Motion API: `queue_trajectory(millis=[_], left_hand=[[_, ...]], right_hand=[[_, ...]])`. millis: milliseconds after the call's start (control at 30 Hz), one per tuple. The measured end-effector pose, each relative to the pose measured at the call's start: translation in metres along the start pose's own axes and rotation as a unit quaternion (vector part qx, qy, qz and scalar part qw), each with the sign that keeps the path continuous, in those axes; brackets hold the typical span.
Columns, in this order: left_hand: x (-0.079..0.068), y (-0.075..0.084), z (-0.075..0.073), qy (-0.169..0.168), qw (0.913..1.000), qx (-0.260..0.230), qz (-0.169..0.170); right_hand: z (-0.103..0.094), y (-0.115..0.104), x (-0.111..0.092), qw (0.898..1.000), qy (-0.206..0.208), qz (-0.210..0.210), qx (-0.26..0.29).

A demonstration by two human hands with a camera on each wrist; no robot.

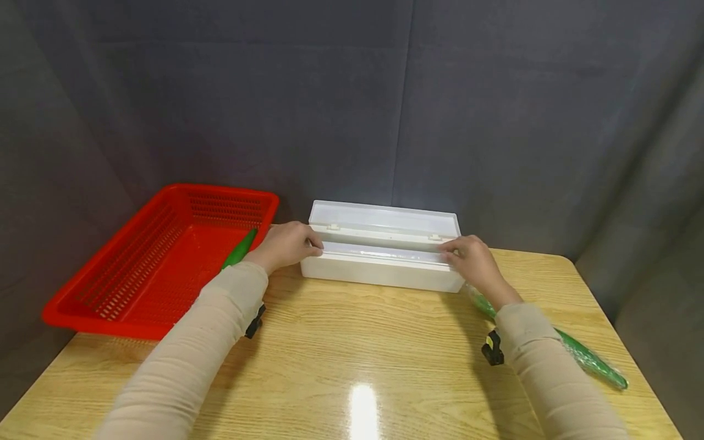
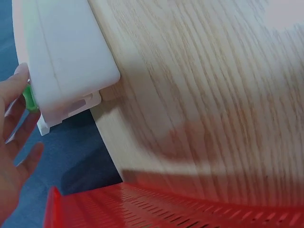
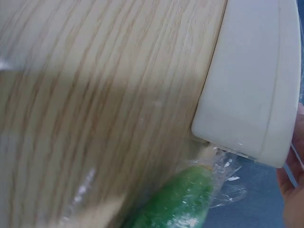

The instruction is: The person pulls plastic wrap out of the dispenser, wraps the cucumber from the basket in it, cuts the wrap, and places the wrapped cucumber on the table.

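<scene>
A long white cling film dispenser box [image 1: 379,278] stands near the table's back edge, its lid [image 1: 385,215] raised. A strip of clear cling film [image 1: 379,252] lies across its opening. At the box's left end my left hand [image 1: 286,244] pinches the film's edge. My right hand [image 1: 475,263] pinches it at the right end, fingertips over the opening. Beside the left fingers, a small green part [image 2: 30,99] shows at the box end. A green cucumber [image 1: 588,357] wrapped in film lies under my right forearm; its tip [image 3: 180,199] shows close to the box.
A red plastic basket [image 1: 165,194] stands at the left, with an unwrapped cucumber [image 1: 239,249] at its right side, partly behind my left forearm. The wooden table [image 1: 352,348] reaches back to a grey curtain [image 1: 352,110].
</scene>
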State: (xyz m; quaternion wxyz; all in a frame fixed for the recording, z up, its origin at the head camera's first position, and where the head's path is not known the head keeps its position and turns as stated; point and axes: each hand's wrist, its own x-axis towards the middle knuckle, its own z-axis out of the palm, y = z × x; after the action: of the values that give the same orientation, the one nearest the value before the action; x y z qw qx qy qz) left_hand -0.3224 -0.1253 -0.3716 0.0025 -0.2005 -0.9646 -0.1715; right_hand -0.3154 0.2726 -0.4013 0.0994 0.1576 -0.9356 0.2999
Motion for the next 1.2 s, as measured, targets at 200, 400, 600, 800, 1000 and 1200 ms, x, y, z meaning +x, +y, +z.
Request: queue_trajectory(millis=[200,400,600,800,1000,1200], left_hand=[[0.001,-0.001,0.002,0.015,0.9991,-0.031,-0.025],[0.003,-0.001,0.005,0.030,0.9986,-0.032,-0.031],[0.003,0.000,0.007,0.052,0.9959,-0.055,-0.049],[0.006,-0.002,0.012,0.071,0.9871,-0.126,-0.069],[0.011,0.001,0.015,0.087,0.9664,-0.225,-0.088],[0.017,0.007,0.019,0.116,0.9528,-0.269,-0.081]], right_hand=[[0.000,0.003,-0.005,0.997,0.042,0.045,0.047],[0.002,0.007,-0.005,0.990,0.076,0.083,0.089],[0.006,0.005,-0.005,0.982,0.099,0.117,0.113],[0.009,0.003,-0.004,0.970,0.128,0.145,0.146],[0.011,0.000,-0.002,0.962,0.153,0.153,0.169],[0.012,-0.003,-0.001,0.951,0.170,0.173,0.193]])
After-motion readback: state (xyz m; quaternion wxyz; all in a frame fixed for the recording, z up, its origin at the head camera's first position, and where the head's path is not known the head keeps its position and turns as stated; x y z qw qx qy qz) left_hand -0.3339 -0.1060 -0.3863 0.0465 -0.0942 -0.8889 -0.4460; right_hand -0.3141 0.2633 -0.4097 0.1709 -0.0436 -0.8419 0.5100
